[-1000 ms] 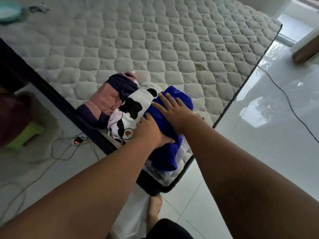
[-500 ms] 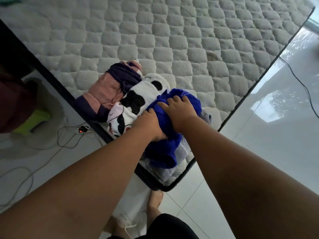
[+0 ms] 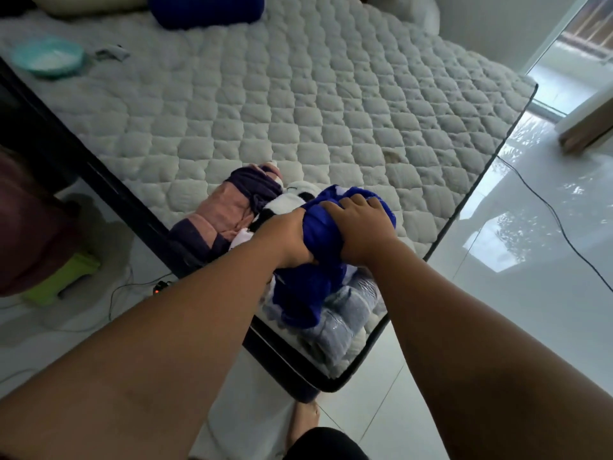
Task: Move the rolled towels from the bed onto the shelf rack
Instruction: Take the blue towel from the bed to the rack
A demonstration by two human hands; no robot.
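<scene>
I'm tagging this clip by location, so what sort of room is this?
Most likely a home bedroom: a quilted mattress fills the view, a dark blue bolster lies at its far end, and the floor is glossy tile.

Three rolled towels, two hands, one bed.

Three rolled towels lie side by side at the near corner of the bed: the left towel, the middle towel touching it, and the right towel nearest the corner, gripped by the left hand and right hand side by side. A bowl sits on the bed's far left part, and on the floor a stool stands left of the bed.
</scene>
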